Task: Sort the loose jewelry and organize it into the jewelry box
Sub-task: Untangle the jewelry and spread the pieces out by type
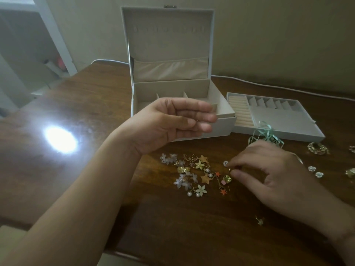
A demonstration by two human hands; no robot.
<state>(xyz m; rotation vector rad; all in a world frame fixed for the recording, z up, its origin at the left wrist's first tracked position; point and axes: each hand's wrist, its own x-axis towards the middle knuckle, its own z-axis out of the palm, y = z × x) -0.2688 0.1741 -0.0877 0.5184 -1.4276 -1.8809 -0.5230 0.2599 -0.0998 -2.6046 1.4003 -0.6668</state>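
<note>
The left hand [172, 121] is raised above the worktop [96, 104], palm turned inward, in front of the open box [172, 73]. Its fingers [199, 118] lie straight and close together, pointing right; a small glint of gold shows between them, too small to tell what it is or whether it is held. Behind these fingers the box stands with its lid upright and its lower compartments showing.

The right hand [269, 173] is low on the worktop, its fingers [238, 173] curled, thumb and forefinger pinching a tiny gold piece [229, 169] at their tips. Just above those fingertips lies a clear stud [226, 163]; just below them sits a green-gold charm [227, 178].

To the left of the right fingers, and below the left hand, the loose jewelry [194, 173] lies in a heap: white flowers, gold stars, pearls, small orange stars. Beyond the right hand's knuckles a mint ribbon [265, 133] curls against the tray [278, 120], which rests on the worktop just beside the box, with ring rolls on its left and small slots along its back. To the right of the right hand lie a gold brooch [318, 148] and two clear rose studs [315, 171]. Near the wrist, towards the person, sits one small gold earring [259, 220].

A bright glare [60, 139] marks the worktop left of the left forearm. A white cable [288, 88] runs behind the tray.
</note>
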